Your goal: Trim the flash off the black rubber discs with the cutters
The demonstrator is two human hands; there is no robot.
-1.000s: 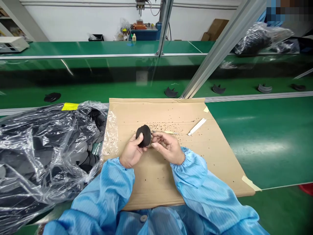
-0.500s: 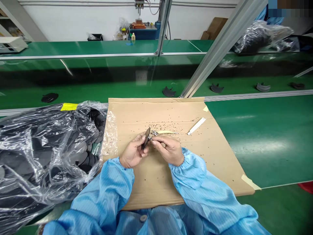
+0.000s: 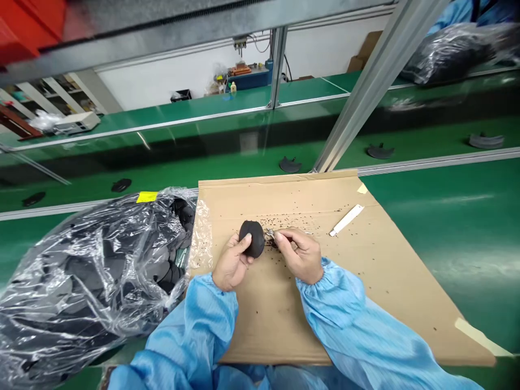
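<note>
My left hand grips a black, rounded, curved piece, with the thumb lying on its broad face. Close to the piece's right edge, my right hand is closed in a pinch. A small shiny metal object shows at those fingertips; whether they hold it or it lies behind them I cannot tell. A thin pale tip pokes out beyond the right knuckles. Under both hands lies a cardboard sheet, scattered with tiny black crumbs.
A clear plastic bag full of black pieces stands on the left. A white flat-handled tool lies on the cardboard, right of my hands. Behind, black curved parts sit on a green belt, and a slanted metal post rises.
My left hand has turned the black piece from edge-on to its broad face towards me. My right fingertips have drawn slightly away from it. The view has tilted and shifted left.
</note>
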